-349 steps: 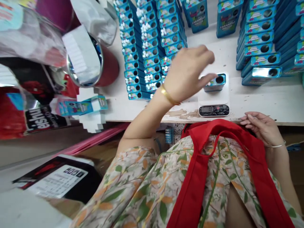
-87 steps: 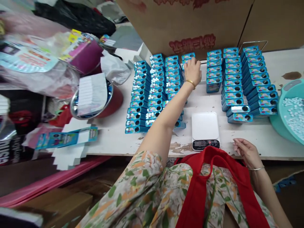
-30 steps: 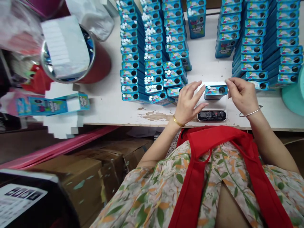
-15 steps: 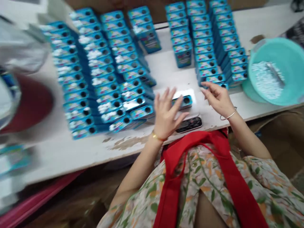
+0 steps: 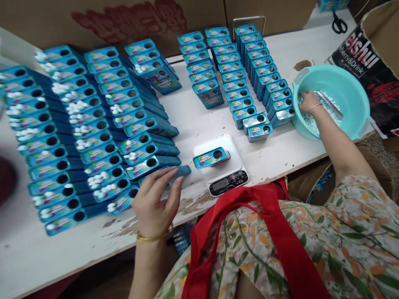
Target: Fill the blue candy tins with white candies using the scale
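My right hand [image 5: 308, 101] is down inside a turquoise basin [image 5: 349, 87], at the left side of a heap of small white candies [image 5: 327, 99]. Its fingertips are hidden. A metal scoop [image 5: 329, 104] lies on the candies. My left hand [image 5: 157, 201] hovers by the front tins of the left group, thumb and fingers apart, with nothing visible in it. Between the hands, a blue candy tin [image 5: 209, 158] with a round hole in its top stands on a white kitchen scale [image 5: 229, 182].
Rows of blue tins [image 5: 59, 166] fill the table's left, several with white candies on top. More tins [image 5: 235, 95] stand right of the middle. Cardboard [image 5: 205, 16] closes off the back. Black scissors [image 5: 339, 25] and a printed black bag [image 5: 368, 70] are at far right.
My right hand has gone right, from beside the right-hand tins into the basin. My left hand has drawn back from the scale towards the left tins. The view has shifted.
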Tool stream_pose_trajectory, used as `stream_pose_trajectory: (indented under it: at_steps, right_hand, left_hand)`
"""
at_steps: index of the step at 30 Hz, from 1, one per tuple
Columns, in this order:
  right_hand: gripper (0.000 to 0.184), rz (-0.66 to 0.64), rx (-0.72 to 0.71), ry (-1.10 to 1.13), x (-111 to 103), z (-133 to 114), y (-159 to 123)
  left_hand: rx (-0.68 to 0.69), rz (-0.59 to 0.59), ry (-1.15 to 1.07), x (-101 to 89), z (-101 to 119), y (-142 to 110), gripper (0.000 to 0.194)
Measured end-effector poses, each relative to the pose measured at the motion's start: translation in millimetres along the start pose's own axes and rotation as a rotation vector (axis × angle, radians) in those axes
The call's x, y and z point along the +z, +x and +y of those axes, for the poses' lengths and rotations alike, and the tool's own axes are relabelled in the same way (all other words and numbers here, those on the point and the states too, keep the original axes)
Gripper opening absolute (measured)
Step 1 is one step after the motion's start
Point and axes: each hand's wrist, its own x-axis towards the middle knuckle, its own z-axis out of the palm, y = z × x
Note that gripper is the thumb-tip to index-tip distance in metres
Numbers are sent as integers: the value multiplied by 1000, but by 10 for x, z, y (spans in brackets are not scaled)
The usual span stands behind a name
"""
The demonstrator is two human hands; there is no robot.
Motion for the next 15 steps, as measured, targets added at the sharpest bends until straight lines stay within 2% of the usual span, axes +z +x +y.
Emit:
stream_pose_trajectory:
  at_steps: [3,5,6,11,13,15]
  right_hand:
    - [32,48,49,139,109,-19,47]
    - [15,83,66,332,111,25,81]
    - [15,104,80,432,92,59,100]
    - [50,145,109,731,-136,299,104]
    - [59,130,55,796,-234,406,5]
    - [63,124,-60,844,-321,484,-152]
  left_hand:
    - [-14,-10,-4,0,-14,-11,49]
    - [1,-26,-15,-6,-26,-4,49]
    - [7,-38,-23,-12,-32,1,49]
    - [37,-30,-46,-52,-95,-1,46]
    - [41,-12,-53,-47,-128,-15,41]
    - [40,-11,-66,-28,-136,-33,35]
